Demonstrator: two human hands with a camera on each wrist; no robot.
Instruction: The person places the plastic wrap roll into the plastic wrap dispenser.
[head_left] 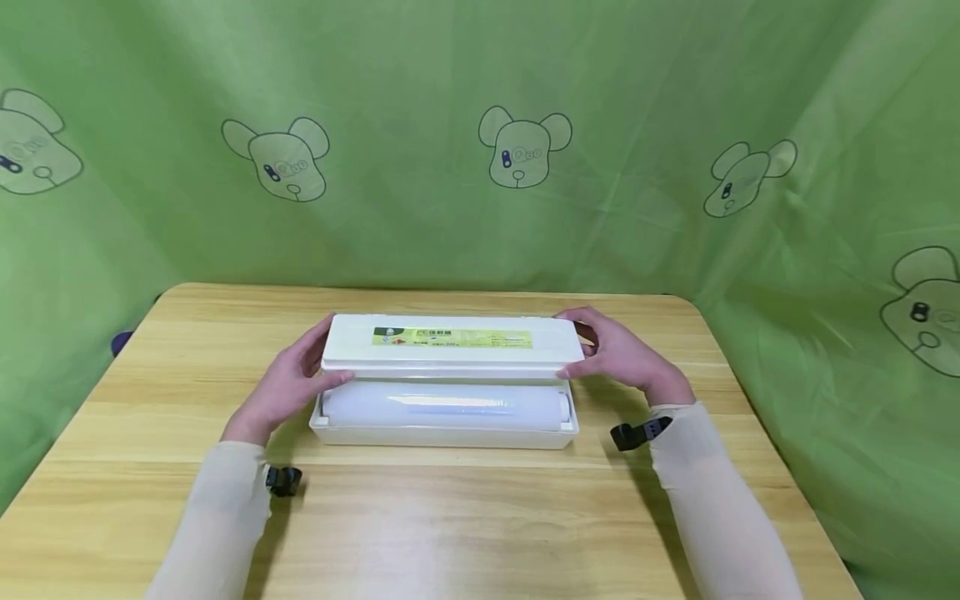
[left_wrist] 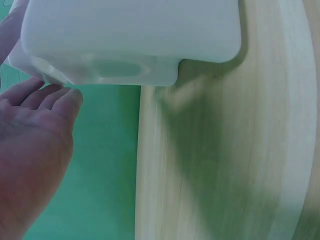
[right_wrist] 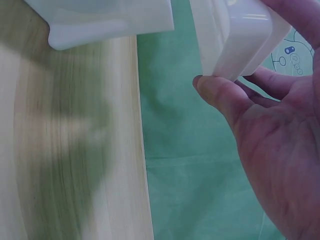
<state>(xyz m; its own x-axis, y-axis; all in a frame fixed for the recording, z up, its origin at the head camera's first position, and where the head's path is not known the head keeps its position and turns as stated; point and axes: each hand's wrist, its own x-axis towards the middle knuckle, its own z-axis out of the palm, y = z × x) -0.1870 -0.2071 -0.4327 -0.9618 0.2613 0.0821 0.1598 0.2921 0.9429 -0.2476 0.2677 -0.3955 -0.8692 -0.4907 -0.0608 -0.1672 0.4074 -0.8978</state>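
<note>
A long white plastic cling film box [head_left: 442, 437] sits on the table, its lid [head_left: 352, 342] raised and tilted above the base. Inside lies a white roll of cling film [head_left: 446, 407] in shiny wrapping. My left hand [head_left: 288, 383] holds the lid's left end, thumb at the front corner and fingers behind. At the opposite end my right hand [head_left: 618, 350] grips the lid between its front thumb and rear fingers. In the right wrist view, the lid [right_wrist: 245, 35] stands apart from the base [right_wrist: 115, 17] at that end.
The wooden table [head_left: 480, 525] has rounded far corners. A green curtain [head_left: 420, 225] with printed mouse heads hangs behind and along both sides. Black straps with small devices [head_left: 283, 481] are worn at both wrists over pale sleeves [head_left: 720, 508].
</note>
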